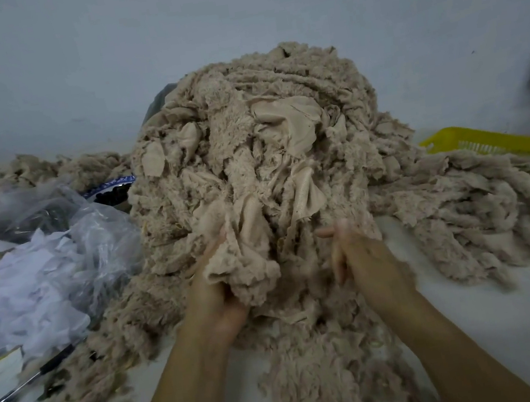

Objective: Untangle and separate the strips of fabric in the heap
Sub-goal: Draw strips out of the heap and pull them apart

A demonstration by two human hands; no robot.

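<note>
Left hand (216, 297) clutching strips at the foot of the heap (255, 147); right hand (364, 254) just beside it.

I see the left hand's fingers curled round a bunch of beige fleecy fabric strips (246, 269), which hangs from the tangled heap directly beyond both hands. The right hand is at the heap's near edge, back up and blurred, so I cannot tell whether it holds anything. More strips trail between and below the wrists on the white table (513, 308). Left of the left hand are a clear plastic bag (96, 233) and white fabric scraps (22, 292), with a pen (26, 384) nearer me. Beyond and right of the right hand is a yellow plastic basket (488, 141), partly under strips.
</note>
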